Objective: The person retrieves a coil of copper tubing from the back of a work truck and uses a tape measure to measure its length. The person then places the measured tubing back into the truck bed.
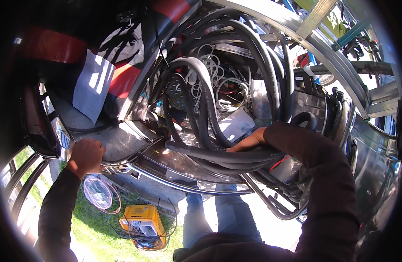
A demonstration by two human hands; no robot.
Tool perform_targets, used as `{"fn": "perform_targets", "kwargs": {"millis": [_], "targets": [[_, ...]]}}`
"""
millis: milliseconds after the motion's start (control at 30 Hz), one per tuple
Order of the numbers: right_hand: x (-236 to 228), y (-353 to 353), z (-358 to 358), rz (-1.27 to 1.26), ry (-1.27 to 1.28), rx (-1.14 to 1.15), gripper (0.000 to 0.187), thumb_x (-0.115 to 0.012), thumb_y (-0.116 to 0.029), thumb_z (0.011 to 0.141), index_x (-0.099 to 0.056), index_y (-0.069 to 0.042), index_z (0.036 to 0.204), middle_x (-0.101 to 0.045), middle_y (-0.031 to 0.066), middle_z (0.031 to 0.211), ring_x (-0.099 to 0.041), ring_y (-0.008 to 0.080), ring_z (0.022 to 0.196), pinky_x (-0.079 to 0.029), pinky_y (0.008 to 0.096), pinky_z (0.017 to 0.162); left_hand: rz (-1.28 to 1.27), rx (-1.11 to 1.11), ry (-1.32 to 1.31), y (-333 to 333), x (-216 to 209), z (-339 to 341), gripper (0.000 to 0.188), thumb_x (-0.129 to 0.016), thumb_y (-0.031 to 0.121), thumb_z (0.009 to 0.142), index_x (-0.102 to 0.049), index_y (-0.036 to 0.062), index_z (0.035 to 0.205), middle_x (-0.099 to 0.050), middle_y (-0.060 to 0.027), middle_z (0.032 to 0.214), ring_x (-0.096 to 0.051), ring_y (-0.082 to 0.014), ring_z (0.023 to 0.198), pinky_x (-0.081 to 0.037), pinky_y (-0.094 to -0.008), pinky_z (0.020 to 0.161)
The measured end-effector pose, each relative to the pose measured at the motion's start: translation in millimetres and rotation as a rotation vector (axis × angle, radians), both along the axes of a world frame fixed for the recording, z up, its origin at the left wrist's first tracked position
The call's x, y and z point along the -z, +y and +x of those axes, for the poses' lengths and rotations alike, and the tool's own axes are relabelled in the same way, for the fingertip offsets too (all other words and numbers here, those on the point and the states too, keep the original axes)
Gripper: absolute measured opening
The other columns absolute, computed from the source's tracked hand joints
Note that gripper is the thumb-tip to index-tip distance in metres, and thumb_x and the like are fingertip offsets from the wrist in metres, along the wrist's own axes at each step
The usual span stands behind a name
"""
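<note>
Thick black hoses (203, 118) lie in big loops in the bed of a vehicle in front of me. My right hand (250, 139) reaches over the near side of the coil. Its fingers are closed on a black hose, whose cut end (169, 145) points left; part of the grip is hidden. My left hand (86, 156) is closed in a fist at the metal edge of the vehicle, beside a dusty grey metal panel (118, 142). What its fingers wrap around is hidden.
White cord (214, 72) and papers (238, 124) lie within the loops. An aluminium ladder (316, 37) slants above at the right. A chrome bar (174, 185) runs across in front of my legs. On the grass stand a yellow case (142, 218) with cables and a pale coil (99, 194).
</note>
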State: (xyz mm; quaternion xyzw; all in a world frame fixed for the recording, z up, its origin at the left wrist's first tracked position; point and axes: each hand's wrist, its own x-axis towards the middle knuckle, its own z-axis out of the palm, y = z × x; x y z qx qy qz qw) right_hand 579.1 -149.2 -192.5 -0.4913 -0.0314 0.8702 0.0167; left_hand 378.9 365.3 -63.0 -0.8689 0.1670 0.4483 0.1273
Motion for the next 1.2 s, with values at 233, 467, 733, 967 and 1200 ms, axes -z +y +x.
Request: {"fn": "perform_targets", "kwargs": {"millis": [233,467,733,967,1200], "targets": [[25,119,-35,0.307,0.131,0.934,0.078,-0.056,-0.078,0.098,-0.064,-0.009,0.135,-0.072,0.0072,0.119,-0.068,0.0151,0.095,-0.057,0.0298,0.081,0.003,0.03,0.01,-1,-2,5,0.045,-0.09,0.049,0.07,-0.079,0.0129,0.095,-0.072,-0.0056,0.101,-0.071,-0.0271,0.102,-0.059,-0.043,0.083],[83,285,-154,0.43,-0.567,1.477,0.071,-0.055,-0.071,0.102,-0.068,-0.001,0.106,-0.066,0.0075,0.088,-0.062,0.0189,0.084,-0.049,0.0359,0.081,0.048,0.02,0.067,-4,-2,9,0.045,-0.089,0.048,0.072,-0.079,0.0127,0.097,-0.072,-0.0054,0.104,-0.07,-0.0264,0.107,-0.059,-0.0426,0.084],[110,168,-32,0.816,-1.762,1.059,0.036,-0.067,-0.025,0.101,-0.063,0.002,0.124,-0.064,0.0229,0.12,-0.061,0.0402,0.114,-0.048,0.0498,0.098,0.05,0.07,0.082,-1,-1,13,0.049,-0.089,0.05,0.072,-0.08,0.0122,0.102,-0.073,-0.0059,0.104,-0.07,-0.0265,0.107,-0.059,-0.0424,0.083],[145,-69,145,0.081,-1.849,-0.063,0.047,-0.072,-0.024,0.084,-0.063,0.0,0.123,-0.063,0.0213,0.126,-0.061,0.0376,0.12,-0.049,0.0454,0.105,0.046,0.039,0.072,-4,-4,16,0.047,-0.088,0.049,0.073,-0.078,0.0118,0.099,-0.071,-0.0041,0.102,-0.07,-0.0261,0.104,-0.06,-0.0417,0.081],[115,-77,171,0.078,-1.184,-0.342,0.065,-0.08,-0.047,0.074,-0.074,-0.006,0.124,-0.077,0.0148,0.122,-0.073,0.03,0.115,-0.056,0.0439,0.1,0.055,0.068,0.091,-7,-6,20,0.048,-0.088,0.05,0.073,-0.078,0.0124,0.101,-0.07,-0.0035,0.103,-0.069,-0.0255,0.106,-0.06,-0.0403,0.081]]}}
